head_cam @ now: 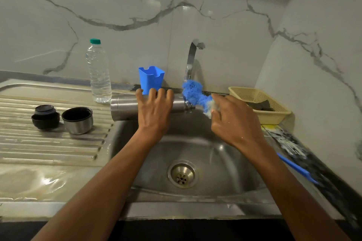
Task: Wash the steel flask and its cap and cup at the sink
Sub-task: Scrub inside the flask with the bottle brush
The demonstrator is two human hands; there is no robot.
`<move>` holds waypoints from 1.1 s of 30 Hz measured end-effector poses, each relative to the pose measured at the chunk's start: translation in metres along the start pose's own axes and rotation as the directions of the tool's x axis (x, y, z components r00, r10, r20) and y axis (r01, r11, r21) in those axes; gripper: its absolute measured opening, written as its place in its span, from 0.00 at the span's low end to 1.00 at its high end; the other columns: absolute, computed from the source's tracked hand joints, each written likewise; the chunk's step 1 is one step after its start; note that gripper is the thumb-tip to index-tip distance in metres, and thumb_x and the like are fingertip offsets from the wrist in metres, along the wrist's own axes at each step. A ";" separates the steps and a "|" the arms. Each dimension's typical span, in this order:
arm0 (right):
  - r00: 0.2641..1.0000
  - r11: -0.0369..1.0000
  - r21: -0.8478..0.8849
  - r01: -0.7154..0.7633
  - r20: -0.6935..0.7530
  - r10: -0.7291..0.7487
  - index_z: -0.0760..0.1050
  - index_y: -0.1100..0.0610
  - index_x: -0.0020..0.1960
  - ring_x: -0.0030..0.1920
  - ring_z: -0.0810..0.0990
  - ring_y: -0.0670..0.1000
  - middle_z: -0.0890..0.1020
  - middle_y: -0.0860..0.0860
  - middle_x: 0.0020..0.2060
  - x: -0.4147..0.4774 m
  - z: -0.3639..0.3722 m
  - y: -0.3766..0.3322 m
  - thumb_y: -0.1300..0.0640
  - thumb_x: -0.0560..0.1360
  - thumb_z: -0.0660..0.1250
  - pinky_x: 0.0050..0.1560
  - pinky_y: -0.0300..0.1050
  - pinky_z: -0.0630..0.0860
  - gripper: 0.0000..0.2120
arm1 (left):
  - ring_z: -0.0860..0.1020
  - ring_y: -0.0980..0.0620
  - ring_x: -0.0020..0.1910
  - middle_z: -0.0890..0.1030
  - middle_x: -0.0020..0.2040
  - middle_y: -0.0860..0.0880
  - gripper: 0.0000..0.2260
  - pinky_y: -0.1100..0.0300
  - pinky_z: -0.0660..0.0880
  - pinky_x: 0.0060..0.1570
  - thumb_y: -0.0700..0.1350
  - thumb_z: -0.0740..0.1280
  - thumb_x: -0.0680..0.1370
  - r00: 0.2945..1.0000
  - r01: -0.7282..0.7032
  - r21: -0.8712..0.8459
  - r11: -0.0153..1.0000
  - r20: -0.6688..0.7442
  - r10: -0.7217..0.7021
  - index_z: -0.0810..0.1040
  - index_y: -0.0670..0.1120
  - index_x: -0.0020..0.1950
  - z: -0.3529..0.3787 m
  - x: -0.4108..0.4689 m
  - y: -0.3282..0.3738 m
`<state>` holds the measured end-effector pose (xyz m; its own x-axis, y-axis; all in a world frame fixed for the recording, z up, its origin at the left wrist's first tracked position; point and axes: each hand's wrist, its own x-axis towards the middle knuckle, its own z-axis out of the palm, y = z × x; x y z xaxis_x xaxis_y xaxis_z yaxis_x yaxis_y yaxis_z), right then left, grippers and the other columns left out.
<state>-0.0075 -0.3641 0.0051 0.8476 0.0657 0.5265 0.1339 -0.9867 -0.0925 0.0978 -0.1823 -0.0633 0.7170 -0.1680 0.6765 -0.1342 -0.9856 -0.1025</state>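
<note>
Head view: flask held sideways over the sink

The left hand curls its fingers over the flask. Its long axis runs left to right above the sink's back edge, mouth pointing right. The right hand pinches a blue scrubber at that mouth.

This is a home kitchen, at the washing-up corner. Under both hands lies a steel sink with a drain, and a ribbed draining board runs off to the left of the left hand. A tap rises beyond the hands against marble-patterned wall tiles. The left hand grips a steel flask, and the right hand holds a blue scrubber. Beyond the left hand stands a water bottle. To the right of the right hand sits a cream basket.
</note>
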 end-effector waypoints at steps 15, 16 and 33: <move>0.999 0.997 -0.072 -0.027 0.031 0.030 0.73 0.54 0.59 0.42 0.72 0.53 0.73 0.48 0.45 0.000 -0.004 0.017 0.56 0.76 0.63 0.37 0.44 0.63 0.12 | 0.77 0.43 0.43 0.78 0.43 0.47 0.18 0.48 0.71 0.48 0.41 0.76 0.64 0.998 -0.054 0.021 0.998 0.033 0.054 0.74 0.47 0.50 0.016 0.017 0.036; 0.999 0.997 -0.082 -0.014 0.035 0.017 0.73 0.55 0.61 0.44 0.76 0.55 0.75 0.50 0.48 0.004 0.003 0.015 0.57 0.76 0.63 0.39 0.45 0.64 0.14 | 0.77 0.43 0.43 0.78 0.43 0.47 0.18 0.48 0.70 0.48 0.41 0.76 0.64 0.997 -0.078 0.029 0.997 0.029 0.077 0.74 0.47 0.50 0.016 0.017 0.037; 1.000 0.999 -0.030 -0.020 -0.020 0.019 0.67 0.54 0.43 0.39 0.70 0.53 0.77 0.51 0.41 0.001 0.022 0.022 0.58 0.75 0.64 0.31 0.41 0.57 0.05 | 0.77 0.43 0.43 0.77 0.42 0.48 0.15 0.47 0.72 0.49 0.37 0.73 0.66 0.999 -0.046 0.089 0.995 -0.009 0.047 0.73 0.47 0.49 0.021 0.017 0.017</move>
<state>0.0074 -0.3824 -0.0149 0.8394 0.0440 0.5417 0.1020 -0.9917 -0.0776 0.1224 -0.2022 -0.0684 0.7035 -0.2144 0.6776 -0.1058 -0.9744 -0.1985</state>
